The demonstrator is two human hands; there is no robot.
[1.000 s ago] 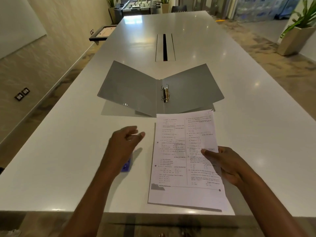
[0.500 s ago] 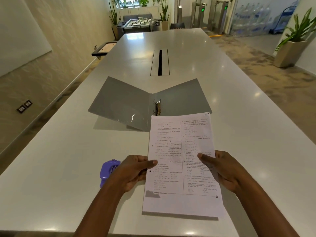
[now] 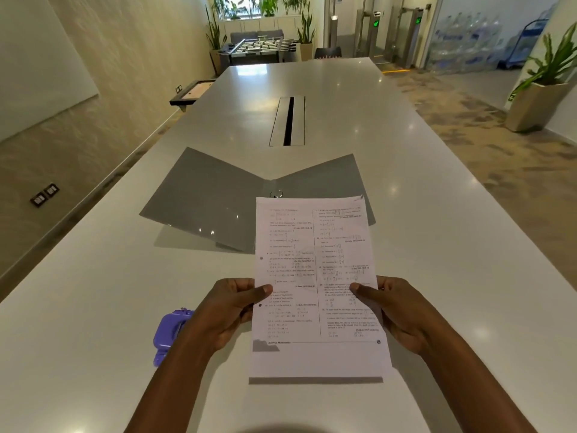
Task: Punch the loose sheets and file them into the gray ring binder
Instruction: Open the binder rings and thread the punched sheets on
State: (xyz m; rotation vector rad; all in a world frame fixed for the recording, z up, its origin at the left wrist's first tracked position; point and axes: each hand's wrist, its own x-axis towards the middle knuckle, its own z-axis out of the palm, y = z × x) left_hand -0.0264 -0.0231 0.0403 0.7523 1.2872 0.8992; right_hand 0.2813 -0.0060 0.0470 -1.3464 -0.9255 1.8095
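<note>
The printed sheets (image 3: 315,276) are lifted off the white table, standing nearly upright on their lower edge. Two punched holes show along their left margin. My left hand (image 3: 231,307) grips the left edge with the thumb on the front. On the opposite edge my right hand (image 3: 396,310) holds them the same way. The gray ring binder (image 3: 212,201) lies open behind the sheets, and only the top of its metal rings (image 3: 276,193) shows above the paper. A purple hole punch (image 3: 170,332) sits on the table just left of my left wrist.
The long white table (image 3: 437,245) runs away from me, with a cable slot (image 3: 288,120) in its middle beyond the binder. A low framed tray (image 3: 190,93) stands off the table's left side. A planter (image 3: 534,104) stands on the floor at the right.
My left hand left the purple punch and took the sheets' left edge. Both hands then raised the sheets from flat on the table to nearly upright. The view tilted up.
</note>
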